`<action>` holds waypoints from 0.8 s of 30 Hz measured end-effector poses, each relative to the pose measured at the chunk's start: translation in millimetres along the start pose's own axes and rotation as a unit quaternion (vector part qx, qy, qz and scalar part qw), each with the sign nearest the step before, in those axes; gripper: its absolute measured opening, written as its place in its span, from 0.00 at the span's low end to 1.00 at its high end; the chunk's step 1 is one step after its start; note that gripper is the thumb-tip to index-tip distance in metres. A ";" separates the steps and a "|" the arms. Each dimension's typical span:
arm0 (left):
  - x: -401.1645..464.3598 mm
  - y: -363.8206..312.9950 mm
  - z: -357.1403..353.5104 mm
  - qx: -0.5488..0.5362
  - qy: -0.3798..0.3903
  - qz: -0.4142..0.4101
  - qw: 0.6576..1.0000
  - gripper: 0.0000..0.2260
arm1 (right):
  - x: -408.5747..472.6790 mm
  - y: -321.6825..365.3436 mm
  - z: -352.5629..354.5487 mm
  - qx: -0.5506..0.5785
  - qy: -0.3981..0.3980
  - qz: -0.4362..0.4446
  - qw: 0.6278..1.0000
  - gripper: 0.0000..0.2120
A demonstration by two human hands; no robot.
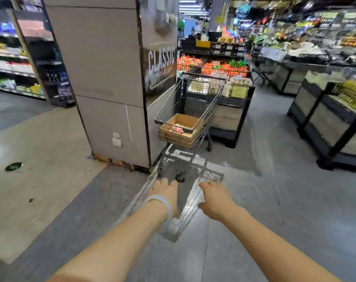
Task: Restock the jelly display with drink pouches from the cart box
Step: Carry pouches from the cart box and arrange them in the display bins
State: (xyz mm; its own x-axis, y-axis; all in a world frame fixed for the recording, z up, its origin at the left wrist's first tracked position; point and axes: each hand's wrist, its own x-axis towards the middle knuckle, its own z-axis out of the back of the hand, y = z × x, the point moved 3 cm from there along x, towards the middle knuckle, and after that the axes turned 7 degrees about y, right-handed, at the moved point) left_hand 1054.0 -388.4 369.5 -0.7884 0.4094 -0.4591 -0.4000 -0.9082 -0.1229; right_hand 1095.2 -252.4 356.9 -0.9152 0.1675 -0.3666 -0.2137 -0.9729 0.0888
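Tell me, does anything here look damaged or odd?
Yes: the pillar's base is chipped and broken along the floor edge. The cardboard box in the cart looks nearly empty.

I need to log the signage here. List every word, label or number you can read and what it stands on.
"CLASSIC" in large white letters on the dark panel on the side of the pillar.
A smaller line under it: too blurred to read.
Yellow sign on the display behind the cart: unreadable.
Red item in the cardboard box: print too small.
Shelf tags and hanging signs in the background: blurred.
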 end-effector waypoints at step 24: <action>539.2 109.3 251.8 -0.019 0.008 0.016 1.000 0.30 | 572.8 -16.1 180.7 0.040 0.010 0.027 0.999 0.18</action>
State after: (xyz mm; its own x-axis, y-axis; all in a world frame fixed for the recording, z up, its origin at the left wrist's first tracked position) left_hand 467.5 -245.1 330.1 -0.7922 0.3792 -0.4781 -0.3569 -0.9234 -0.1410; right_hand 512.7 -112.0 312.8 -0.9192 0.1105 -0.3780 -0.1912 -0.9643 0.1831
